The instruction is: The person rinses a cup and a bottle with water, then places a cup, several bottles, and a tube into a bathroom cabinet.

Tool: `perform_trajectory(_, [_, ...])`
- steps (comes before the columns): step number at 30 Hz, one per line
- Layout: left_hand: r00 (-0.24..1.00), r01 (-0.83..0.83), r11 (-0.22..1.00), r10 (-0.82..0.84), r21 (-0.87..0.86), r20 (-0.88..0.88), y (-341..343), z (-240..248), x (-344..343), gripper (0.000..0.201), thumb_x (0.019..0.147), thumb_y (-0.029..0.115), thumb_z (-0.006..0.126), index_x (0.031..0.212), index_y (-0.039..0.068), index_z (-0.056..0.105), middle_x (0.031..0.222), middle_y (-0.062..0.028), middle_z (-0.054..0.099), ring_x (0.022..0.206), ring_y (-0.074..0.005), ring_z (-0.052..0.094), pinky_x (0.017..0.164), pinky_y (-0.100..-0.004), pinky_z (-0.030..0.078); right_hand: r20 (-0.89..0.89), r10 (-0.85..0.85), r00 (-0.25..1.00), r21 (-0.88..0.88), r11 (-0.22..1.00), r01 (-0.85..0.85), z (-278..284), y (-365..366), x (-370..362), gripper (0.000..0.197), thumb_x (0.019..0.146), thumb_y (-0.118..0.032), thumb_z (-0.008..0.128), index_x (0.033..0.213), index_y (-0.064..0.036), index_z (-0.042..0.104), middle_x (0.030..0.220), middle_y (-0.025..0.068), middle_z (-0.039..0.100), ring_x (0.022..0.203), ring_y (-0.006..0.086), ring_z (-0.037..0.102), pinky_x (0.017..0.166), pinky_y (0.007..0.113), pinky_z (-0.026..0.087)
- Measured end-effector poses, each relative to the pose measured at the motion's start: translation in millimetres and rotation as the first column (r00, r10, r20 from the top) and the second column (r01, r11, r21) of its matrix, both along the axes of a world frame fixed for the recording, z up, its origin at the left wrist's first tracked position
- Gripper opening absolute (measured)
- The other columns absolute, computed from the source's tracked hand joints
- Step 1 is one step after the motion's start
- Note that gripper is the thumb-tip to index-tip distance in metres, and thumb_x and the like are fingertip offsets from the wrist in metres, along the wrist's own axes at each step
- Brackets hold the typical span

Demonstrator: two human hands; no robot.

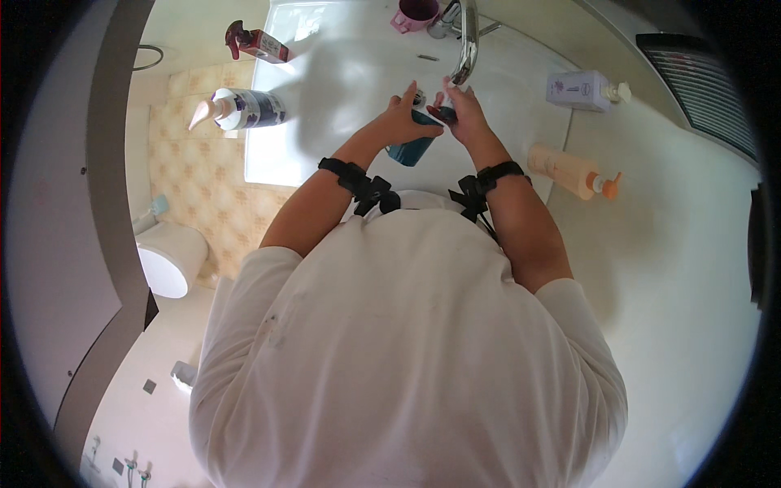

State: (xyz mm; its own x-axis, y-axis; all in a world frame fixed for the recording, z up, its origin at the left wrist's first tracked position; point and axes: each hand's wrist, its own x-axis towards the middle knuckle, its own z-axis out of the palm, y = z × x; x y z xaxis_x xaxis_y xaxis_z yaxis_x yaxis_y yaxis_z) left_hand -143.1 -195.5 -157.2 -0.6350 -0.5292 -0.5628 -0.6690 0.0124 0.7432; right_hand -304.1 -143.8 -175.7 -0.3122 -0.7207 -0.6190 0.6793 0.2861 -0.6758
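- Left hand [399, 124]: grasping a blue-green container [412, 152], fingers wrapped round its side.
- Right hand [464, 118]: fingers bent about a small whitish-and-dark piece [447, 111]; its kind I cannot tell from where I stand.
- Position of container: tilted, over the white basin [342, 98], toward the person's side of it and close in front of the body.
- Tap [469, 41]: chrome; spout end just above the right hand. Whether they touch, I cannot tell.
- Pink mug [416, 15]: at the far edge, left of the tap.
- Left side of basin: dark red pump bottle [270, 47], farther off; white pump bottle [259, 109] with dark blue pattern, nearer.
- Right side: lavender pump bottle [576, 89], farther; peach pump bottle [563, 169], nearer.
- Both wrists: black straps [355, 178] fitted.
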Motion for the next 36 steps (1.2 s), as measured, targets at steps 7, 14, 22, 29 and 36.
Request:
perform_trajectory(7, [0.996, -0.083, 0.985, 0.088, -0.151, 0.027, 5.8, -8.7, 27.6, 0.125, 0.063, 0.054, 0.081, 0.150, 0.005, 0.007, 0.129, -0.0330, 0.035, 0.117, -0.0465, 0.047, 0.095, -0.0458, 0.047, -0.006, 0.297, 0.955, 0.068, 0.953, -0.296, 3.5, -8.1, -2.5, 0.035, 0.095, -0.040, 0.055, 0.106, -0.0073, 0.048, 0.073, 0.0044, 0.056, 0.062, 0.0155, 0.057, 0.056, 0.031, 0.051])
perform_trajectory(14, [0.994, -0.104, 0.974, 0.111, -0.200, 0.022, 9.6, -3.3, 30.7, 0.123, 0.063, 0.052, 0.083, 0.150, 0.005, 0.010, 0.127, -0.0328, 0.036, 0.114, -0.0459, 0.049, 0.095, -0.0451, 0.047, -0.423, 0.380, 0.823, 0.015, 0.910, -0.413, -12.0, -4.0, -0.8, 0.033, 0.090, -0.023, 0.063, 0.113, -0.0048, 0.046, 0.076, 0.0053, 0.058, 0.057, 0.0124, 0.054, 0.050, 0.029, 0.048])
perform_trajectory(22, [0.967, -0.255, 0.923, 0.249, -0.288, -0.060, 2.3, -0.6, -15.3, 0.114, 0.060, 0.057, 0.081, 0.143, 0.002, 0.026, 0.119, -0.0291, 0.043, 0.109, -0.0407, 0.053, 0.090, -0.0411, 0.049, -0.344, 0.454, 0.822, 0.312, 0.881, -0.356, 10.8, 46.3, -35.2, 0.037, 0.088, -0.032, 0.067, 0.105, -0.0028, 0.052, 0.070, 0.0028, 0.054, 0.052, 0.0106, 0.049, 0.047, 0.028, 0.044])
perform_trajectory(29, [0.774, -0.521, 0.614, 0.633, 0.593, 0.024, -16.8, -3.9, -57.6, 0.082, 0.074, 0.057, 0.073, 0.131, 0.007, 0.041, 0.126, -0.0180, 0.049, 0.111, -0.0319, 0.056, 0.086, -0.0507, 0.050, -0.456, 0.341, 0.822, 0.249, 0.936, -0.250, 23.5, 94.7, -44.1, 0.031, 0.084, -0.025, 0.072, 0.098, -0.0055, 0.052, 0.071, 0.0012, 0.053, 0.051, 0.0099, 0.049, 0.045, 0.026, 0.041])
perform_trajectory(36, [0.709, -0.403, 0.406, 0.706, 0.820, -0.001, -11.5, -13.5, -66.3, 0.068, 0.083, 0.058, 0.061, 0.130, 0.011, 0.044, 0.131, -0.0131, 0.047, 0.115, -0.0317, 0.052, 0.093, -0.0516, 0.046, -0.318, 0.001, 0.948, -0.086, 0.996, -0.030, 27.2, 63.6, -32.5, 0.037, 0.079, -0.020, 0.079, 0.102, -0.0056, 0.053, 0.080, 0.0050, 0.060, 0.056, 0.0122, 0.053, 0.049, 0.027, 0.046])
